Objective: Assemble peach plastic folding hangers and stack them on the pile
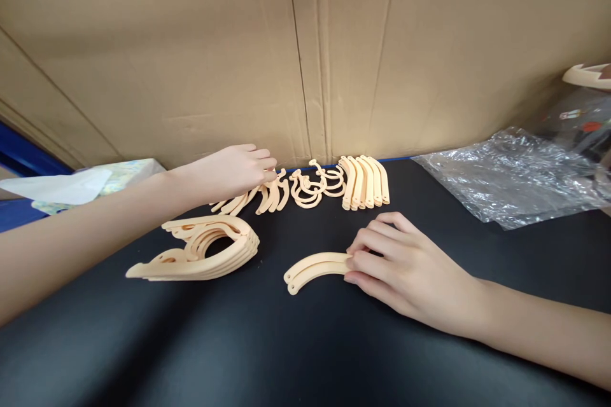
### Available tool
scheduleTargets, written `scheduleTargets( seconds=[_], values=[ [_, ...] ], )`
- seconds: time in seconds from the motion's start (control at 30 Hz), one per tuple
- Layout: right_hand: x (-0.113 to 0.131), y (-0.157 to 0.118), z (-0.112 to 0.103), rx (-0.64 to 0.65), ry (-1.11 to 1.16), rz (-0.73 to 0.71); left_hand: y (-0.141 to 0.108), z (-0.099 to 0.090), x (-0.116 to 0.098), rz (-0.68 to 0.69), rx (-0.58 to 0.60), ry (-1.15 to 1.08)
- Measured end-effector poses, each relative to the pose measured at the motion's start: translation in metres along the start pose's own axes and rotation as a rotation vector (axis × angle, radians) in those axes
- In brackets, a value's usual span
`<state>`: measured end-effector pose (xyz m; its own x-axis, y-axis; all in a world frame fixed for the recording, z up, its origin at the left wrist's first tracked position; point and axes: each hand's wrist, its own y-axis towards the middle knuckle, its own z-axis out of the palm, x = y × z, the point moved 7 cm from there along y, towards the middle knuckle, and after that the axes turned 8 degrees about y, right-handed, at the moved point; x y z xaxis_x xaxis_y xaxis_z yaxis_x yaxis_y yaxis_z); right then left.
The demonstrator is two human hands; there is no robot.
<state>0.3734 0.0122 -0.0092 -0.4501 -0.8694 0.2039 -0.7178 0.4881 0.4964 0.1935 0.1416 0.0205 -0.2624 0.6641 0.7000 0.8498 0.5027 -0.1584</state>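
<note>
My right hand [405, 267] grips the right ends of two beige curved plastic arms [317, 267], which look like folding hanger parts and lie side by side with holes at their free ends. Farther back, my left hand [238, 168] reaches over a row of similar curved arms [274, 196], its fingers bent and close together. Whatever is between those fingertips is hidden. Under the left forearm's near side sits a neat stack of joined curved pieces [238, 251]. Beige hooks [308, 194] lie in a loose heap right of my left hand.
More curved arms [365, 181] stand in a row right of the hooks. Crumpled clear plastic [506, 178] covers the black table's [229, 343] back right. A tissue pack [128, 175] lies at the left. Cardboard [229, 44] walls off the back.
</note>
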Motion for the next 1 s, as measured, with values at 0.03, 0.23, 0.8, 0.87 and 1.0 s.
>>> scheduleTargets(
  seconds=[0.03,0.23,0.8,0.87,1.0],
  values=[
    [0.000,0.000,0.000,0.001,-0.002,0.000,0.000,0.000,0.000,-0.004,-0.001,-0.008],
    [0.001,0.000,-0.001,-0.003,-0.014,-0.005,0.000,0.001,0.003,-0.016,-0.021,-0.060],
    [0.001,0.000,0.000,0.000,-0.043,-0.011,0.000,-0.008,0.009,-0.065,-0.053,0.002],
    [0.001,0.000,0.000,0.004,-0.049,-0.010,-0.002,-0.014,0.010,-0.094,-0.068,0.013],
    [0.001,0.001,-0.001,0.007,-0.061,-0.005,-0.008,-0.030,0.008,-0.148,-0.142,-0.101]
  ],
)
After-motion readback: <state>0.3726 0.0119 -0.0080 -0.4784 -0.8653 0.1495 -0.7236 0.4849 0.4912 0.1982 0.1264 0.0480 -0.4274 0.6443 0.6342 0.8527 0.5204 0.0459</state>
